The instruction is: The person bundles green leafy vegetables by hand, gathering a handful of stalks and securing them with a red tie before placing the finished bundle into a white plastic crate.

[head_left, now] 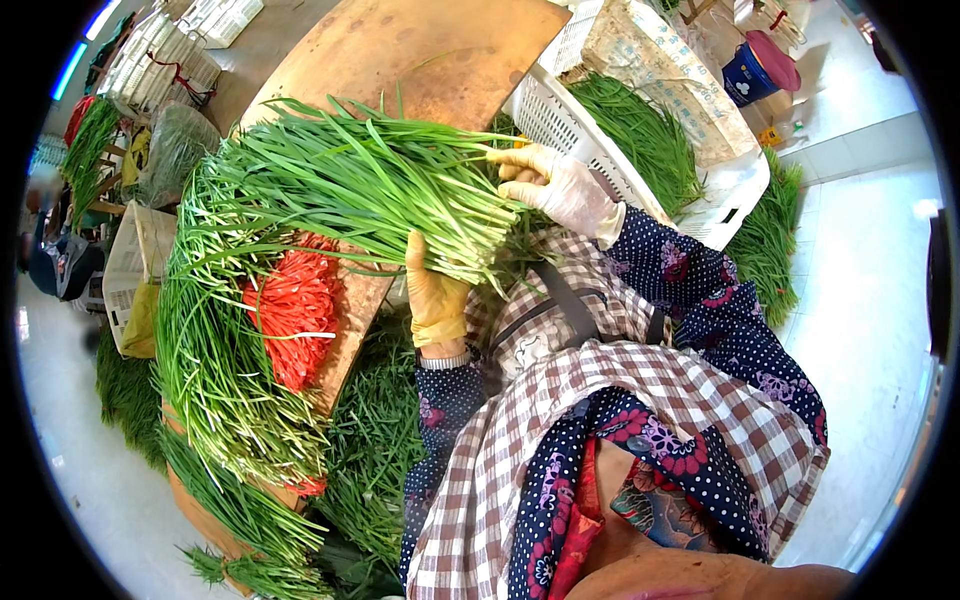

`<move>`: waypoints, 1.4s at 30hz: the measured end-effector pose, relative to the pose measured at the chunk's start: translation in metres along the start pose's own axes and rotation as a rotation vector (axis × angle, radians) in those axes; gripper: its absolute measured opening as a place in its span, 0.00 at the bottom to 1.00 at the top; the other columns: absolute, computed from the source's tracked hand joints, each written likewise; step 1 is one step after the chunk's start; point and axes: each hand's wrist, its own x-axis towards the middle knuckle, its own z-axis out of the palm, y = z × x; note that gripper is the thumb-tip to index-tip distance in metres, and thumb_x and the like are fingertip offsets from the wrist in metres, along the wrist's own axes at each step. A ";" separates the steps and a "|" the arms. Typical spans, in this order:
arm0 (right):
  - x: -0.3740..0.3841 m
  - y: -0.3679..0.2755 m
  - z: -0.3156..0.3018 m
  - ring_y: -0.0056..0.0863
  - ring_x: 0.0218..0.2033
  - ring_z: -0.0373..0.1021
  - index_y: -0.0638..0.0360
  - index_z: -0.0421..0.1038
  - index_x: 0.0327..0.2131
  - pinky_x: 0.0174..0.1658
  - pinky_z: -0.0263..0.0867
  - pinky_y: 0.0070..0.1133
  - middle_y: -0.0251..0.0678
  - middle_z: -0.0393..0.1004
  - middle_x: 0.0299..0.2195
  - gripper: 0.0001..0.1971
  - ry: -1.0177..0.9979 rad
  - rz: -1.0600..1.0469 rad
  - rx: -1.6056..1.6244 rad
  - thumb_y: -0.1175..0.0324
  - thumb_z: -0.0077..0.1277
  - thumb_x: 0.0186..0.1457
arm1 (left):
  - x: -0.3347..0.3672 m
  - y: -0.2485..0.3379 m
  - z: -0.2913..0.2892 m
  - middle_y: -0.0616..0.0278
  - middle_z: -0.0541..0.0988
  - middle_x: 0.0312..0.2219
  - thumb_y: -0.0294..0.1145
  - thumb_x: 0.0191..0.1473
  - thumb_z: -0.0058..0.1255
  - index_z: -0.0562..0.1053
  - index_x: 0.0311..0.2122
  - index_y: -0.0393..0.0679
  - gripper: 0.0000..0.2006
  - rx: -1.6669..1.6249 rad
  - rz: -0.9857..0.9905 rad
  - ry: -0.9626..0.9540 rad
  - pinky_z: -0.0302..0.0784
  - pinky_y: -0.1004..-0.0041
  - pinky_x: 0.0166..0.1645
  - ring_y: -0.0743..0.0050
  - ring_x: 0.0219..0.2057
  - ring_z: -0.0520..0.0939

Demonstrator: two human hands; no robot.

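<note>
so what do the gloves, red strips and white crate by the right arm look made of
Gloves: perhaps thin, smooth latex or similar rubber, being wrinkled and close-fitting. Red strips: probably plastic, given their shiny, crinkled look. White crate: likely moulded plastic, smooth, with regular openings through its wall.

Pretty sure I'm standing in some kind of veggie packing workshop: long green stalks [360, 190] heaped over a worn wooden table [410, 50], a wad of red strips [295, 320] among them, a white plastic crate [580, 133] of more greens [640, 145] just beside it, and stacked crates [165, 68] further back.
</note>
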 end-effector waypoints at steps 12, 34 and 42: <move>0.041 0.023 -0.004 0.19 0.22 0.67 0.57 0.64 0.49 0.28 0.65 0.17 0.32 0.70 0.20 0.24 -0.254 0.158 -0.202 0.66 0.49 0.44 | -0.003 -0.002 0.003 0.58 0.70 0.45 0.40 0.47 0.50 0.64 0.49 0.40 0.25 0.164 -0.005 0.009 0.67 0.63 0.50 0.62 0.45 0.71; 0.030 -0.002 0.065 0.39 0.30 0.70 0.60 0.71 0.31 0.34 0.63 0.29 0.44 0.72 0.25 0.15 -0.423 0.021 -0.339 0.59 0.52 0.43 | -0.013 0.007 -0.034 0.54 0.71 0.44 0.35 0.47 0.55 0.64 0.48 0.37 0.25 0.259 0.136 0.198 0.69 0.62 0.51 0.64 0.44 0.73; 0.010 0.002 0.045 0.15 0.25 0.67 0.67 0.68 0.33 0.29 0.64 0.14 0.33 0.72 0.26 0.07 -0.250 0.194 0.480 0.74 0.49 0.49 | -0.027 0.015 -0.016 0.54 0.70 0.46 0.32 0.47 0.47 0.63 0.48 0.36 0.22 0.134 0.068 0.125 0.65 0.61 0.53 0.59 0.46 0.71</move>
